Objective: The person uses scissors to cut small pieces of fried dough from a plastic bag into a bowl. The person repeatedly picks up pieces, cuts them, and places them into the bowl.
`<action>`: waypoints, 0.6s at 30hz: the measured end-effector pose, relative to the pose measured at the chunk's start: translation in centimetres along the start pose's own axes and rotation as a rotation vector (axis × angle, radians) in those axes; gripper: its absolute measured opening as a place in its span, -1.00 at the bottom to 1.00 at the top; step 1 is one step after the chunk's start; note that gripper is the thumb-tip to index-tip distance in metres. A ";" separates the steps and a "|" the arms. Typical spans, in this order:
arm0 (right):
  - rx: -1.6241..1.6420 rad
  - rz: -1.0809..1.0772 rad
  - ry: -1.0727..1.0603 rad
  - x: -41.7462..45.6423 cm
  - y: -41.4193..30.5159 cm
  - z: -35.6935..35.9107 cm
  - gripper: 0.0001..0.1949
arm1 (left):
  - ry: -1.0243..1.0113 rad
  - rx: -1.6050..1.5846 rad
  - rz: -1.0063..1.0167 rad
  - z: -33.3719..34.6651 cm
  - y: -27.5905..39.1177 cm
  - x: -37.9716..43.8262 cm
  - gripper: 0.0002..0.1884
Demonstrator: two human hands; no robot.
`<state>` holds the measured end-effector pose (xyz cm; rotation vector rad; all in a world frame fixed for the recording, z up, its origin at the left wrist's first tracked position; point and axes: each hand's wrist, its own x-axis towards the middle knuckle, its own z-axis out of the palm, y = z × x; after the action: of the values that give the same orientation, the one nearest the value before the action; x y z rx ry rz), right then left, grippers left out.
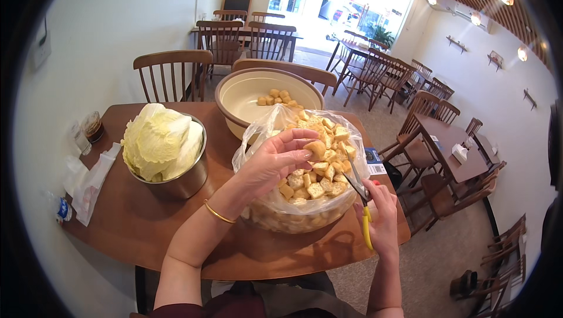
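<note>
Between the thumb and fingers of my left hand (281,155) is a golden fried tofu puff (315,151). My right hand (380,217) holds yellow-handled scissors (363,195), their blades apart and pointing up over the tofu. Below both hands, a clear plastic bag (281,206) stands on the wooden table, full of tofu pieces (315,189), several with pale cut faces showing. Behind the bag is a large cream basin (237,94) with a brown rim, holding several whole puffs (275,94).
A steel pot (184,186) heaped with napa cabbage leaves (158,142) stands at the left of the table (132,234). Further left are a cup of dark drink (93,128), a clear glass (80,140), white plastic bags (94,186) and a bottle (61,208). Chairs (173,72) stand beyond.
</note>
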<state>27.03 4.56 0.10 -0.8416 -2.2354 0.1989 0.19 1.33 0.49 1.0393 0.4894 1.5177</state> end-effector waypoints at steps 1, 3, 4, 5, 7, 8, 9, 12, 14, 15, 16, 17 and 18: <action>-0.021 -0.020 0.001 0.4 -0.2 0.1 -0.48 | 0.014 0.049 0.009 0.0 0.1 -0.1 -0.68; -0.040 -0.032 0.011 1.0 -0.4 0.4 -0.48 | 0.042 0.146 0.024 0.1 0.3 -0.1 -0.71; -0.050 -0.037 0.016 1.2 -0.4 0.5 -0.47 | 0.050 0.085 0.005 0.1 0.3 -0.1 -0.72; -0.063 -0.045 0.013 1.4 -0.6 0.6 -0.47 | 0.059 0.023 -0.014 0.2 0.3 0.1 -0.74; -0.083 -0.062 0.007 1.6 -0.9 0.8 -0.46 | 0.074 -0.065 -0.061 0.1 0.3 0.1 -0.72; -0.085 -0.061 -0.002 1.7 -1.0 0.9 -0.46 | 0.078 -0.095 -0.091 0.0 0.2 0.1 -0.70; -0.084 -0.058 -0.010 1.8 -1.1 1.0 -0.45 | 0.083 -0.123 -0.122 0.0 0.2 0.1 -0.68; -0.098 -0.066 -0.023 2.1 -1.3 1.2 -0.44 | 0.087 -0.158 -0.211 0.6 0.7 -0.1 -0.67; -0.107 -0.076 -0.020 2.2 -1.5 1.2 -0.44 | 0.085 -0.158 -0.238 0.6 0.5 0.0 -0.67; -0.107 -0.082 -0.017 2.3 -1.6 1.2 -0.44 | 0.086 -0.158 -0.250 0.6 0.5 0.0 -0.66; -0.107 -0.089 -0.014 2.4 -1.7 1.2 -0.44 | 0.083 -0.148 -0.254 0.6 0.5 -0.1 -0.68; -0.107 -0.092 -0.021 2.5 -1.8 1.2 -0.43 | 0.080 -0.139 -0.258 0.7 0.5 -0.1 -0.70; -0.107 -0.095 -0.028 2.5 -1.8 1.2 -0.43 | 0.076 -0.130 -0.261 0.7 0.5 -0.2 -0.72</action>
<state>23.94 4.85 1.38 -0.7902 -2.3231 0.0466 0.51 0.85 1.18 0.7862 0.5497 1.3404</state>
